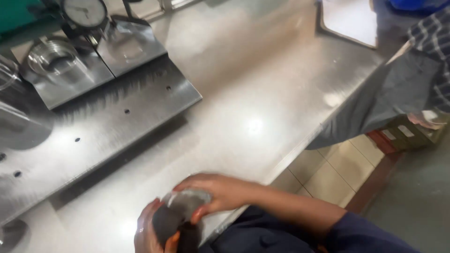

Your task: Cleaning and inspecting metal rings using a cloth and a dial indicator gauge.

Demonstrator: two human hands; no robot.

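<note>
Head view: the left hand (149, 232) cups a dark cloth (171, 225) from below, fingers curled around it. Over it, the right hand (213, 192) arches, fingertips pinching a shiny metal ring (186, 202) against the cloth. Beyond the grip lies a steel plate (93, 126), then a dial gauge (85, 11).

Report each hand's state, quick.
Left hand: closed on a dark cloth, wiping.
Right hand: closed around a round metal part at the steel table's edge.

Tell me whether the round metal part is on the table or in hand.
In hand: both hands, left hand and right hand, grip the round part by the table edge.
</note>
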